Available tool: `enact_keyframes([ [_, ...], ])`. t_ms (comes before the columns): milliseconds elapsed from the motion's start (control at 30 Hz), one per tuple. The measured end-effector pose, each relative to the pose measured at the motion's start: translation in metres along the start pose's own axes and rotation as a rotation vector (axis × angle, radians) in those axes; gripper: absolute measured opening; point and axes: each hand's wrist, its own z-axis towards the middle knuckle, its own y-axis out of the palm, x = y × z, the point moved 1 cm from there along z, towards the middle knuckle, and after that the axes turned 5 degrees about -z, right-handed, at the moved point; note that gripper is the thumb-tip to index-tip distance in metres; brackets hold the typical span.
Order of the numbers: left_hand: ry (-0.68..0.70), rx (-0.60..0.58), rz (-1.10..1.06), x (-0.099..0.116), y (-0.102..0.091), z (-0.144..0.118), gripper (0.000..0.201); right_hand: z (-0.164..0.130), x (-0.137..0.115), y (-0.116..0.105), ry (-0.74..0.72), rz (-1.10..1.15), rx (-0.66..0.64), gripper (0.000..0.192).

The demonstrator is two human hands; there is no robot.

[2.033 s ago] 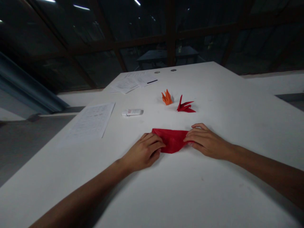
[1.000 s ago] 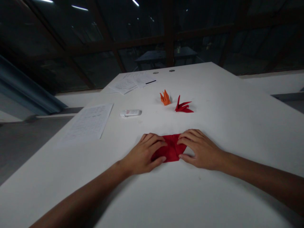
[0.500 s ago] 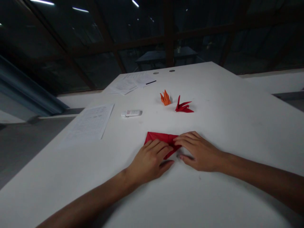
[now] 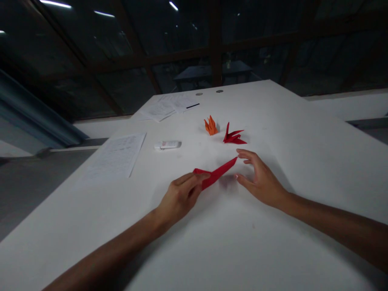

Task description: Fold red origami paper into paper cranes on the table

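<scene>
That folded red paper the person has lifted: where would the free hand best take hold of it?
Probably at the raised pointed tip of the folded red paper, pinched from the right. The left hand already holds its lower left end, so the strip slants upward towards the open right hand, whose fingers sit just beside that free tip.

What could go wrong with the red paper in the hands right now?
1. Only the left hand pinches the red paper, at one end, so it might sag or unfold.
2. The right hand is open beside the paper's tip; a bump there could bend the point.
3. The red crane and orange crane sit just beyond, so a swing might knock them.
</scene>
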Motion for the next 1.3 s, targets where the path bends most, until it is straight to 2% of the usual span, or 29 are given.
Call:
enact_keyframes([
  [100,-0.302,0.18,-0.303,0.002,-0.007,0.006,0.026,0.003,0.005,-0.001,0.012,0.052,0.053,0.061],
  [167,-0.486,0.336,-0.622,0.005,-0.011,0.011,0.026,0.002,0.005,-0.001,-0.058,0.032,0.102,0.061],
  [233,-0.629,0.427,-0.884,0.008,-0.014,0.016,0.022,-0.001,0.003,-0.002,-0.168,-0.022,0.129,0.063],
  [300,-0.726,0.451,-1.016,0.011,-0.014,0.018,0.023,-0.005,-0.001,-0.001,-0.269,-0.103,0.127,0.067],
  [400,-0.731,0.453,-1.102,0.013,-0.009,0.017,0.026,-0.012,-0.007,0.0,-0.391,-0.26,0.086,0.074],
  [433,-0.737,0.421,-1.12,0.013,-0.006,0.015,0.028,-0.013,-0.009,0.0,-0.434,-0.306,0.084,0.076],
  [500,-0.771,0.28,-1.134,0.013,0.001,0.01,0.032,-0.015,-0.01,0.0,-0.504,-0.37,0.107,0.078],
  [567,-0.749,0.136,-1.043,0.012,0.008,0.006,0.037,-0.015,-0.009,-0.002,-0.542,-0.411,0.134,0.079],
  [667,-0.682,-0.053,-0.754,0.011,0.012,0.0,0.04,-0.014,-0.006,-0.007,-0.586,-0.487,0.103,0.07],
  [800,-0.521,-0.113,-0.418,0.009,0.01,-0.002,0.036,-0.012,-0.008,-0.014,-0.707,-0.561,0.05,0.048],
  [900,-0.377,-0.18,-0.245,0.01,0.008,-0.001,0.032,-0.009,-0.012,-0.014,-0.806,-0.507,-0.134,0.03],
  [967,-0.3,-0.239,-0.145,0.012,0.008,-0.001,0.03,-0.008,-0.015,-0.011,-0.812,-0.418,-0.29,0.024],
  [1033,-0.244,-0.258,-0.042,0.013,0.008,-0.002,0.027,-0.007,-0.016,-0.008,-0.785,-0.348,-0.399,0.019],
  [1100,-0.198,-0.244,0.053,0.014,0.007,-0.002,0.022,-0.008,-0.018,-0.005,-0.742,-0.314,-0.433,0.013],
  [1167,-0.145,-0.24,0.109,0.015,0.005,-0.002,0.016,-0.009,-0.019,-0.003,-0.662,-0.292,-0.417,0.012],
  [1233,-0.103,-0.287,0.107,0.018,0.003,-0.001,0.013,-0.01,-0.02,0.0,-0.534,-0.273,-0.388,0.012],
  [1300,-0.094,-0.352,0.09,0.021,0.003,0.0,0.022,-0.01,-0.018,0.003,-0.396,-0.268,-0.354,0.008],
])
